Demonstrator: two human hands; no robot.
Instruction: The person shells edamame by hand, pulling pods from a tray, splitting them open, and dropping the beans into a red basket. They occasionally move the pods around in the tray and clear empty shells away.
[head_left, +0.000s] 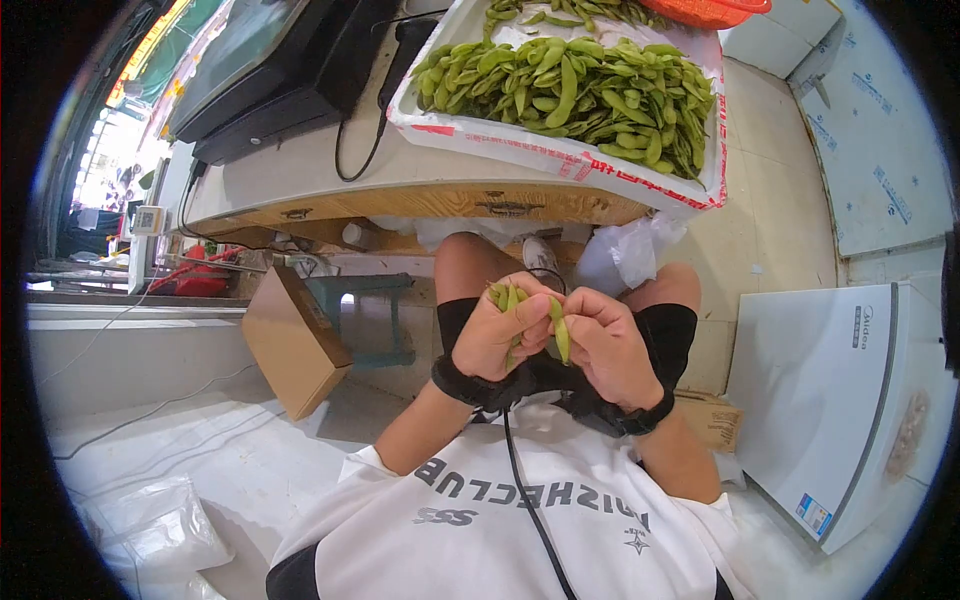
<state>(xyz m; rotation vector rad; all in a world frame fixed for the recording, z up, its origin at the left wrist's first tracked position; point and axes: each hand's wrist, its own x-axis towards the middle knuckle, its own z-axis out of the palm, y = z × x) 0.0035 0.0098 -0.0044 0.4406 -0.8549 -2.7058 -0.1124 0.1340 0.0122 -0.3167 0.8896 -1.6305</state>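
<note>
Above the lap, a bunch of pods (505, 297) is clenched in the left hand (497, 335), and one pod (561, 334) is pinched by the fingers (575, 310) of the right hand (612, 345). On the counter (300, 185), a tray (560, 155) is heaped with pods.

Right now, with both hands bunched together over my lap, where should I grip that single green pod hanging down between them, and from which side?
Pinch the pod near its upper end, where the right hand already meets it. It hangs roughly upright with its lower tip free, so thumb and forefinger probably close best across its flat faces from the right. The left hand is full with a bunch of pods, so coming from that side looks crowded.
</note>
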